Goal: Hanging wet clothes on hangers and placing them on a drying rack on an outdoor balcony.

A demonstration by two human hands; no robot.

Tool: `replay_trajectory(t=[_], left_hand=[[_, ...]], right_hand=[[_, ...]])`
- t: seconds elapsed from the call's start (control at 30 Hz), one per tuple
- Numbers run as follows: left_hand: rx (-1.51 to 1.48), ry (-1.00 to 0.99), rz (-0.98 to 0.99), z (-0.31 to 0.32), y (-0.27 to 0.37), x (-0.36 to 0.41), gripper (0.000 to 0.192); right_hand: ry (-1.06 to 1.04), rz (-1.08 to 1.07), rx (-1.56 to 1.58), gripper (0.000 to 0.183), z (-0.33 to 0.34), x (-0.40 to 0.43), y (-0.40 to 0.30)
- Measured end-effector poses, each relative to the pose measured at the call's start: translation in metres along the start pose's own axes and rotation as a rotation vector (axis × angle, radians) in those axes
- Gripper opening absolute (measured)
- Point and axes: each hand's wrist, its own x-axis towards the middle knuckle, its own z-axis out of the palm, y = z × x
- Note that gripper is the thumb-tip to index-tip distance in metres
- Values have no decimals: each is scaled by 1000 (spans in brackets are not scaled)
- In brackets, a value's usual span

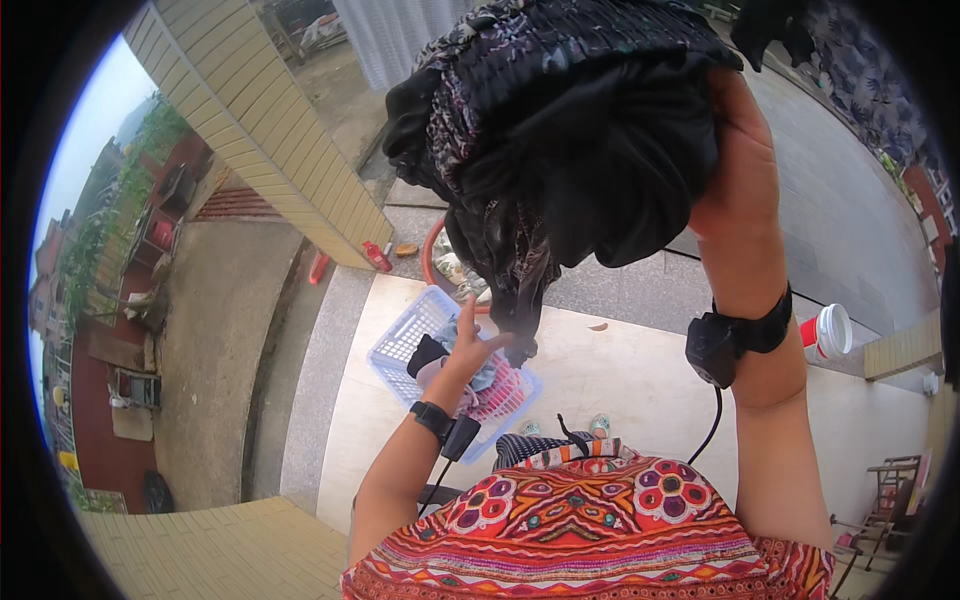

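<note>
High in front of me, my right hand [739, 161] grips the edge of a bunched black garment [600, 172]. Its gathered part bears a pale and purple pattern, and a twisted end hangs down from it. Several of my right fingers are hidden behind the cloth. My left hand [472, 345] is lower, thumb and fingers apart, beside that hanging end; whether it touches the cloth I cannot tell. Under my left hand, a pale lattice plastic basket [405, 330] stands on the floor, holding a black cloth [429, 354] and other grey, pink and red cloths.
Behind the basket is a round reddish tub [429, 259] with cloth in it. A red bottle [377, 256] stands by the tiled pillar [300, 150]. At right sits a white and red bucket [831, 331]. Patterned cloth [862, 82] hangs at the upper right.
</note>
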Motion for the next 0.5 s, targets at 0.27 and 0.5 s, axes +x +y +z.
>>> replay_trajectory(t=[0.27, 0.5], left_hand=[[-347, -492, -316, 218, 77, 127, 30], [-433, -583, -335, 387, 139, 134, 27]], right_hand=[[368, -276, -180, 25, -66, -53, -142], [768, -320, -432, 29, -161, -247, -301]])
